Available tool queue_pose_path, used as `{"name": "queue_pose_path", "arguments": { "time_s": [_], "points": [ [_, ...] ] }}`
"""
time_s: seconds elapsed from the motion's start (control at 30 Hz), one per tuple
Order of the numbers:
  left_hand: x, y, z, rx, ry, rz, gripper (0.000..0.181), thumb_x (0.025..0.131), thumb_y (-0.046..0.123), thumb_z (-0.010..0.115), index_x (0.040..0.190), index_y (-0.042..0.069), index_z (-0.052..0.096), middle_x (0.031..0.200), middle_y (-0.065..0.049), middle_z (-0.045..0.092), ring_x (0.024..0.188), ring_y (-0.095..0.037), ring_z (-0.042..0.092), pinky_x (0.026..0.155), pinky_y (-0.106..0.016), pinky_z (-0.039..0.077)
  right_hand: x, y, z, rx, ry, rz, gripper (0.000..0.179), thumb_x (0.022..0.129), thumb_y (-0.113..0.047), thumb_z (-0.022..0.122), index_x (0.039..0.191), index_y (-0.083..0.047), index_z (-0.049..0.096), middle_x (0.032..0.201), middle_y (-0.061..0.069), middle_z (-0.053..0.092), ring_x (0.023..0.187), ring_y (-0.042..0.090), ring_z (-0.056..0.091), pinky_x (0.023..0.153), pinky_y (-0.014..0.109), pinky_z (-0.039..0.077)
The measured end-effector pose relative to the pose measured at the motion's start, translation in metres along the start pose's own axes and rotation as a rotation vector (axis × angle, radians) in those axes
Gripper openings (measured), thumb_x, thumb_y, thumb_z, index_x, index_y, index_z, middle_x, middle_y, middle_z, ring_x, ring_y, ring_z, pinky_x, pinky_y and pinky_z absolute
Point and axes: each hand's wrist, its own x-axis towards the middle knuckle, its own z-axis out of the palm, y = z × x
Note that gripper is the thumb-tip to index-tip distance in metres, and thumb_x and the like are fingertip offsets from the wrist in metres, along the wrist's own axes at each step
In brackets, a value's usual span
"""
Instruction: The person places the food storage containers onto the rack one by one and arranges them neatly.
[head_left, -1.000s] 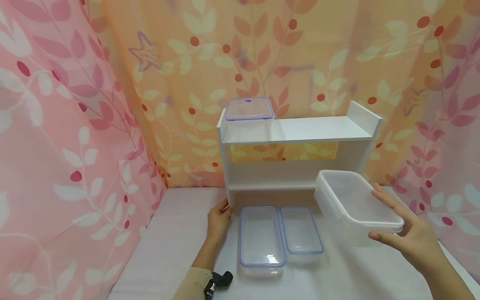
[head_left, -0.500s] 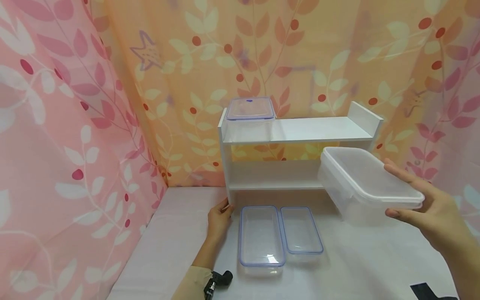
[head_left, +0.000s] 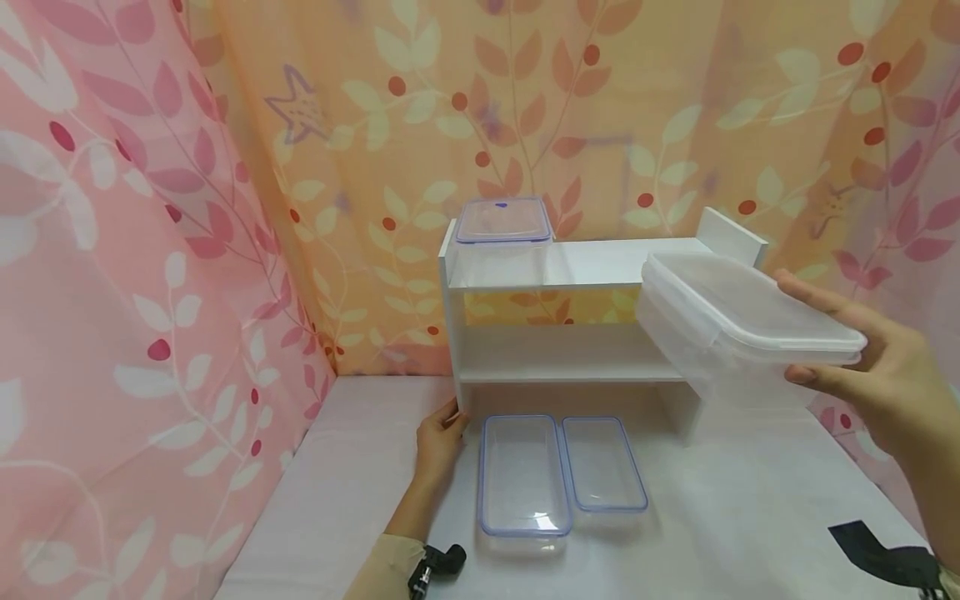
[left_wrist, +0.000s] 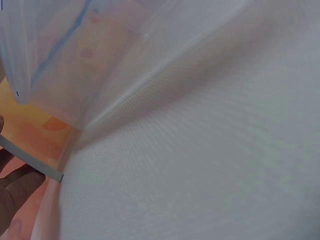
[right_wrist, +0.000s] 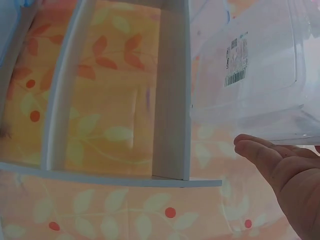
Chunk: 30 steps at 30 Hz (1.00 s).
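My right hand [head_left: 885, 358] grips a clear plastic food container with a whitish lid [head_left: 753, 300] by its right end. The container hangs tilted in front of the right side of a white two-tier shelf [head_left: 555, 367]. In the right wrist view the container [right_wrist: 270, 65] shows a barcode label on its wall. At the shelf's lower left, my left hand [head_left: 438, 442] pinches the side panel; the left wrist view shows fingers about that panel edge [left_wrist: 35, 164]. On the table before the shelf stand a larger blue-rimmed container [head_left: 525, 479] and a smaller blue-rimmed container [head_left: 604, 467].
A blue-lidded clear container [head_left: 502, 225] stands at the left end of the top shelf. White cloth covers the table [head_left: 712, 517]. An orange floral curtain [head_left: 360, 183] hangs behind, with a pink curtain [head_left: 150, 275] to the left.
The right hand has raised the white-lidded container and moved it rightward, from low over the table to about the top shelf's height. My left hand stays at the shelf's side panel.
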Motion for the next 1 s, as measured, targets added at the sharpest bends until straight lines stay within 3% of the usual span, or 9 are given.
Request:
{"name": "queue_pose_path", "arguments": {
  "time_s": [0.03, 0.27, 0.6, 0.8, 0.87, 1.0],
  "points": [
    [-0.001, 0.0, 0.0, 0.002, 0.0, -0.004, 0.04, 0.091, 0.021, 0.068, 0.13, 0.018, 0.062, 0.123, -0.004, 0.067, 0.106, -0.018, 0.066, 0.07, -0.042, 0.058, 0.003, -0.001, 0.0, -0.01, 0.006, 0.008, 0.071, 0.083, 0.009, 0.068, 0.146, -0.008, 0.04, 0.151, 0.002, 0.041, 0.108, 0.013, 0.052, 0.072, 0.014, 0.054],
    [0.0, 0.001, 0.001, -0.002, -0.007, -0.003, 0.041, 0.091, 0.021, 0.068, 0.131, 0.014, 0.061, 0.124, -0.012, 0.065, 0.105, -0.018, 0.066, 0.072, -0.047, 0.057, 0.019, -0.006, -0.003, -0.293, 0.027, 0.066, 0.068, 0.088, -0.002, 0.066, 0.148, -0.023, 0.039, 0.143, 0.0, 0.044, 0.101, 0.011, 0.051, 0.067, 0.01, 0.052],
    [-0.002, 0.004, 0.001, -0.024, -0.016, -0.006, 0.043, 0.09, 0.02, 0.068, 0.132, 0.013, 0.06, 0.127, -0.014, 0.063, 0.107, -0.022, 0.065, 0.074, -0.051, 0.056, 0.042, -0.006, -0.004, -0.26, 0.026, 0.117, 0.067, 0.089, -0.006, 0.067, 0.147, -0.027, 0.041, 0.134, -0.001, 0.048, 0.1, 0.01, 0.051, 0.07, 0.007, 0.049],
    [-0.014, 0.036, -0.006, -0.008, -0.049, -0.01, 0.045, 0.091, 0.018, 0.067, 0.133, 0.004, 0.057, 0.128, -0.019, 0.061, 0.107, -0.025, 0.066, 0.069, -0.04, 0.058, 0.06, -0.002, -0.003, -0.041, 0.002, 0.111, 0.066, 0.087, 0.001, 0.066, 0.146, -0.021, 0.044, 0.137, 0.003, 0.048, 0.103, 0.011, 0.054, 0.074, 0.009, 0.051],
    [-0.016, 0.04, -0.007, 0.0, -0.051, 0.001, 0.046, 0.091, 0.018, 0.067, 0.132, 0.003, 0.057, 0.127, -0.02, 0.061, 0.105, -0.025, 0.066, 0.064, -0.034, 0.058, 0.068, -0.001, -0.003, 0.023, -0.012, 0.107, 0.066, 0.087, 0.004, 0.066, 0.145, -0.019, 0.045, 0.138, 0.006, 0.047, 0.103, 0.011, 0.055, 0.075, 0.01, 0.051],
    [-0.016, 0.041, -0.007, -0.003, -0.05, 0.004, 0.046, 0.091, 0.018, 0.067, 0.132, 0.001, 0.056, 0.127, -0.021, 0.061, 0.105, -0.025, 0.066, 0.065, -0.041, 0.058, 0.081, 0.0, -0.002, -0.056, -0.04, 0.127, 0.068, 0.088, 0.0, 0.067, 0.147, -0.025, 0.042, 0.147, -0.002, 0.043, 0.107, 0.009, 0.053, 0.075, 0.01, 0.051]
  ]
}}
